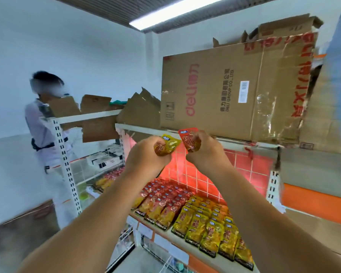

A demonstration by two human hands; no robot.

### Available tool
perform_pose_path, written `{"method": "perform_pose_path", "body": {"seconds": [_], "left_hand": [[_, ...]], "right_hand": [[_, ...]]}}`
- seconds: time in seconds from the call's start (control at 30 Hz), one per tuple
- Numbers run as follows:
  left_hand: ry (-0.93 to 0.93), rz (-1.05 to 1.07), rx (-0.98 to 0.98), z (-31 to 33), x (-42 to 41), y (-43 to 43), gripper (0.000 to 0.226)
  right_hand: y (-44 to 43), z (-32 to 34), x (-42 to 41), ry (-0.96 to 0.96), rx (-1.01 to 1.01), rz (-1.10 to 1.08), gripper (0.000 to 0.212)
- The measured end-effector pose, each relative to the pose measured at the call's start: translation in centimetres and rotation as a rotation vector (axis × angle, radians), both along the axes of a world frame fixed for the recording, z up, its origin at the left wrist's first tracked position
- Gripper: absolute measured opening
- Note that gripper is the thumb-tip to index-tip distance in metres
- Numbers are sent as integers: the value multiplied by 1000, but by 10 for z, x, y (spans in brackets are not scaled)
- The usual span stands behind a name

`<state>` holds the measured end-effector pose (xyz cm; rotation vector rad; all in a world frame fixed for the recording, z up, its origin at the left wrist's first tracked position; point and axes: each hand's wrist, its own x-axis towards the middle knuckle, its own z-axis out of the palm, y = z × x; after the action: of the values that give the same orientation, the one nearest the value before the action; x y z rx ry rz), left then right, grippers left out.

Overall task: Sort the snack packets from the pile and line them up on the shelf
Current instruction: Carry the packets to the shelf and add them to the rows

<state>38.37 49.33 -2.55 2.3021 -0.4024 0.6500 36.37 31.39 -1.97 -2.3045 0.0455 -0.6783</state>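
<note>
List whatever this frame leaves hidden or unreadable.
Head view only:
- Yellow packet: lower half wrapped by the left hand; print blurred.
- Red packet: partly covered by the right hand; print blurred.
- Shelf: right end hidden behind the right forearm.
- Pile: not in view.

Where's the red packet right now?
Head view, centre: the red packet is pinched in the right hand, raised just under the large cardboard box, right of the yellow packet held by the left hand.
</note>
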Motion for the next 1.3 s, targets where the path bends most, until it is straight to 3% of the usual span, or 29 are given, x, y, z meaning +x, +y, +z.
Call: {"method": "perform_pose_path", "body": {"seconds": [0.27, 0.4, 0.7, 0.87, 1.07, 1.3], "left_hand": [[15, 166, 44, -45, 51, 70, 42], [20, 188, 54, -68, 88, 75, 42], [24, 146, 15, -113, 162, 56, 34], [33, 76, 18, -138, 194, 40, 47], [77, -62, 84, -171, 219, 13, 47], [50, -369, 199, -229, 221, -25, 49]], "right_hand": [[54, -64, 76, 7, 165, 174, 44], [57, -86, 117, 46, 228, 183, 35], [39, -121, 188, 53, 209, 151, 36], [25, -143, 204, 118, 201, 97, 38], [1, -172, 203, 168, 166, -54, 38], [-24, -224, 155, 284, 169, -361, 37]]}}
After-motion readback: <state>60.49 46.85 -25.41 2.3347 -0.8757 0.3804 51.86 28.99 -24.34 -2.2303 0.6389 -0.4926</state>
